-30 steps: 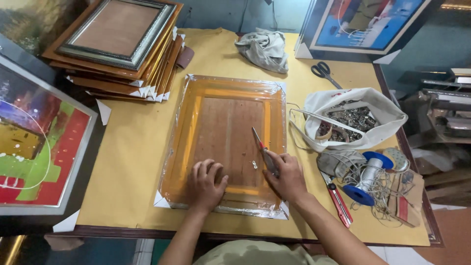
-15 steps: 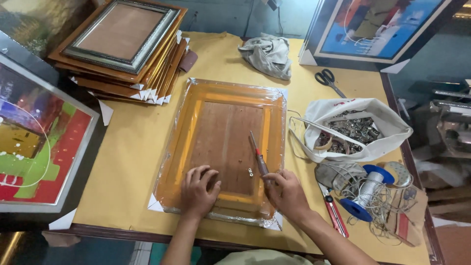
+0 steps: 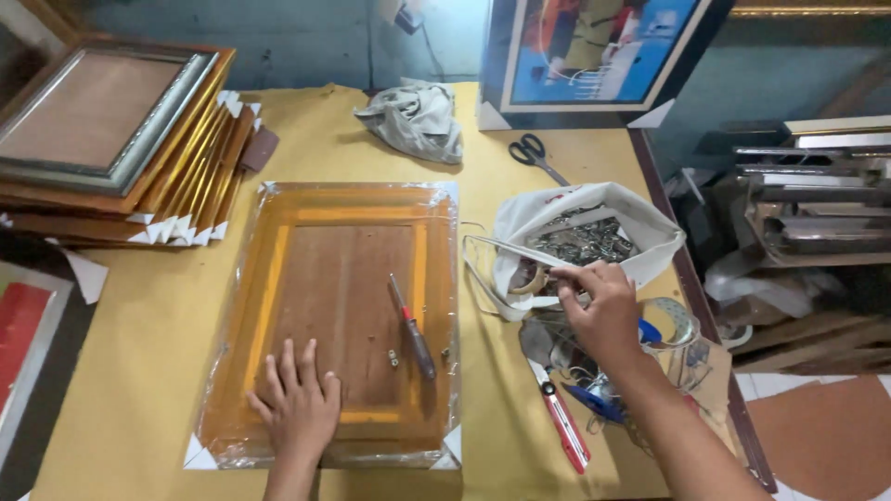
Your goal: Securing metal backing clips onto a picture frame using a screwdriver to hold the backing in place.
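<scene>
Yellow paper covers the worktable [image 3: 139,371], which is crowded with picture frames and hardware. Nearest the camera, the left hand [image 3: 299,404] lies flat with fingers spread on the lower edge of a wrapped frame [image 3: 339,320], pressing it to the table and gripping nothing. That frame lies face down in clear plastic, its brown backing board up, its long axis running from the near edge toward the far one. On the board rests a screwdriver [image 3: 410,325], untouched, lying almost along that axis: red-and-dark handle toward the near side, slim shaft pointing away and slightly left. A small metal fitting [image 3: 393,357] sits just beside it.

To the right, the right hand [image 3: 601,306] reaches into the mouth of a white bag [image 3: 580,241] of small metal parts, fingers pinched together; whether they hold a piece, I cannot tell. By my reading, the step is fetching hardware for the frame's back, and the next move calls for bringing a piece to the board and picking up the screwdriver by its near end.

Near that wrist lie a red-handled cutter [image 3: 561,417] and a coil of wire. Farther off are scissors [image 3: 534,153], a crumpled cloth [image 3: 415,119] and a stack of frames [image 3: 121,148].
</scene>
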